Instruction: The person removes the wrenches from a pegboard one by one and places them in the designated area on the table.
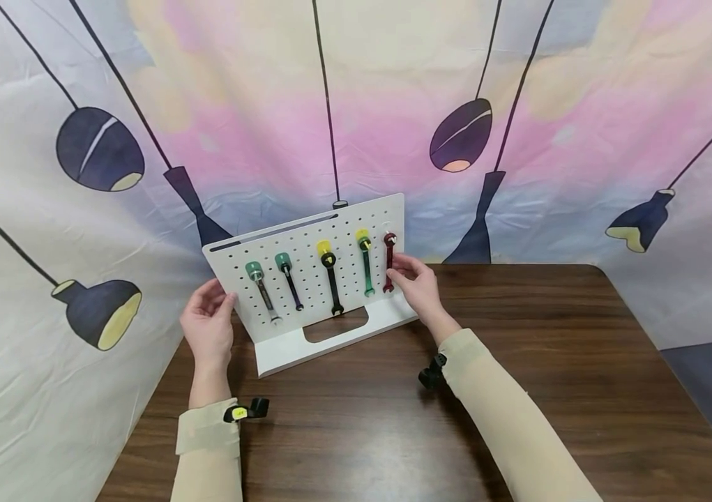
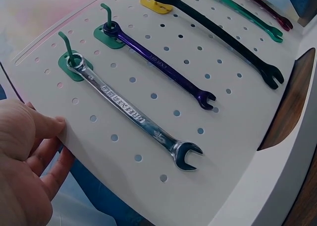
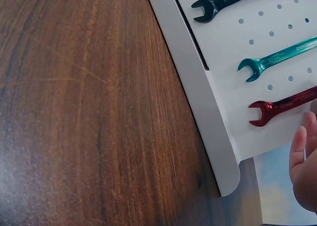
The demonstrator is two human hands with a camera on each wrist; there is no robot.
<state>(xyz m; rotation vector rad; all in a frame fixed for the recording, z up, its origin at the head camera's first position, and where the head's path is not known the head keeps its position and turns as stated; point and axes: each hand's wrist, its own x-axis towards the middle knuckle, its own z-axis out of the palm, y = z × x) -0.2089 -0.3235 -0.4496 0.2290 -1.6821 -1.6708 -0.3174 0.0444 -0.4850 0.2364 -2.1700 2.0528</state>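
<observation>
A white pegboard stand (image 1: pixel 286 341) with a bent foot stands on the table, and several combination wrenches hang on it. My left hand (image 1: pixel 208 324) pinches its left edge, thumb on the front and fingers behind. Nearest that hand hangs a silver wrench (image 2: pixel 121 107) on a green hook, then a purple wrench (image 2: pixel 161 65). A black wrench (image 1: pixel 332 282) hangs mid-board from a yellow hook. Farther right are a green wrench (image 1: pixel 367 268) and a red wrench (image 1: pixel 389 263). At the right edge my right hand (image 1: pixel 417 287) grips the board, thumb in front beside the red wrench.
The dark wood table (image 1: pixel 519 362) extends in front of the stand and to its right. Behind hangs a cloth backdrop (image 1: pixel 381 90) printed with lamps, close to the board's back. The stand's foot has a wide cutout (image 1: pixel 337 325).
</observation>
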